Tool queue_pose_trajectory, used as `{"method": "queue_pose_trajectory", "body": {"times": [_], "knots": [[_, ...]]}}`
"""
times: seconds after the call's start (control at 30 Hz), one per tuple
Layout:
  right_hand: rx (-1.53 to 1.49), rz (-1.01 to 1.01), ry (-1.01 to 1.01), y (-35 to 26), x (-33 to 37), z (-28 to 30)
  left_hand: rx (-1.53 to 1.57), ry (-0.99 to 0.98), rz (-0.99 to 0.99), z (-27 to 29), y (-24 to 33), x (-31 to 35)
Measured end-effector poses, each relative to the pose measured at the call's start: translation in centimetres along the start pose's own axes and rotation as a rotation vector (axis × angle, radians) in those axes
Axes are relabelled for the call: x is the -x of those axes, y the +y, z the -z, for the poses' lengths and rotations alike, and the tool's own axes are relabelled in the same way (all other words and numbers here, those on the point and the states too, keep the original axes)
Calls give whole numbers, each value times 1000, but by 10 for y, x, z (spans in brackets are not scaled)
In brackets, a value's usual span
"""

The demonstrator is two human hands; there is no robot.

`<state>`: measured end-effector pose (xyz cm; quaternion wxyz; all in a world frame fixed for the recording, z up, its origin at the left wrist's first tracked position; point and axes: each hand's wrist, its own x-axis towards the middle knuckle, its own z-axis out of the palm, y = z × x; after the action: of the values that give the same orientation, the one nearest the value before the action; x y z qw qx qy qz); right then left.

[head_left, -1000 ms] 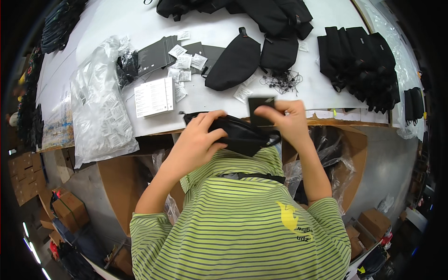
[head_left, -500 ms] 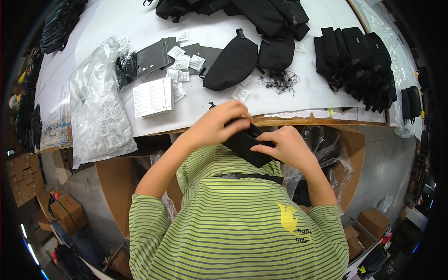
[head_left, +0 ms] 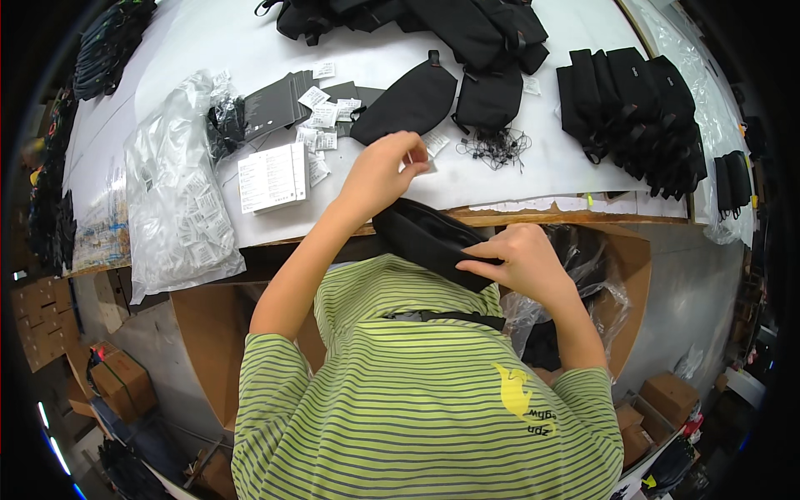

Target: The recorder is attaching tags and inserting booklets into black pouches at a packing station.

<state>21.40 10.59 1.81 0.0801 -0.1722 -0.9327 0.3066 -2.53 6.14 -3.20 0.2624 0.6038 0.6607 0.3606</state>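
Observation:
A black zippered pouch (head_left: 429, 237) lies tilted against my front at the table's edge, its long opening gaping. My right hand (head_left: 521, 260) pinches the pouch's right end between thumb and fingers. Above the pouch, over the table's front edge, my left hand (head_left: 385, 173) has its fingers curled toward the thumb. A small pale thing shows at those fingertips, too small to make out. Just beyond that hand a flat black pouch (head_left: 408, 104) rests beside a white label (head_left: 436, 143). Another black pouch (head_left: 490, 98) lies right of it, near a tangle of thin black cords (head_left: 497, 150).
On the left lie a clear plastic bag of labels (head_left: 187, 183), a stack of white printed cards (head_left: 273, 177), dark grey cards (head_left: 271, 107) and loose labels (head_left: 323, 114). Black pouches (head_left: 629, 108) are piled at right. Cardboard boxes (head_left: 204, 350) stand below the table.
My left hand has left the pouch and moved up and left over the table edge. The pouch now gapes wider, with my right hand still on its end.

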Motion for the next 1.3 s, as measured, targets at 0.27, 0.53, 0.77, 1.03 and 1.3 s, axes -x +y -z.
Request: {"method": "queue_pose_trajectory", "body": {"times": [0.27, 0.53, 0.77, 1.03, 1.3], "knots": [[203, 170, 194, -3, -18, 17, -219, 95, -240, 30, 51, 37], [92, 149, 394, -16, -37, 5, 1240, 499, 253, -10, 22, 77], [-606, -335, 483, -37, -34, -22, 1530, 625, 404, 1, 35, 68], [-1075, -200, 474, -12, -51, -26, 1283, 220, 487, 7, 45, 73], [-748, -146, 691, -1, -67, -15, 1258, 151, 538, 6, 53, 71]]}}
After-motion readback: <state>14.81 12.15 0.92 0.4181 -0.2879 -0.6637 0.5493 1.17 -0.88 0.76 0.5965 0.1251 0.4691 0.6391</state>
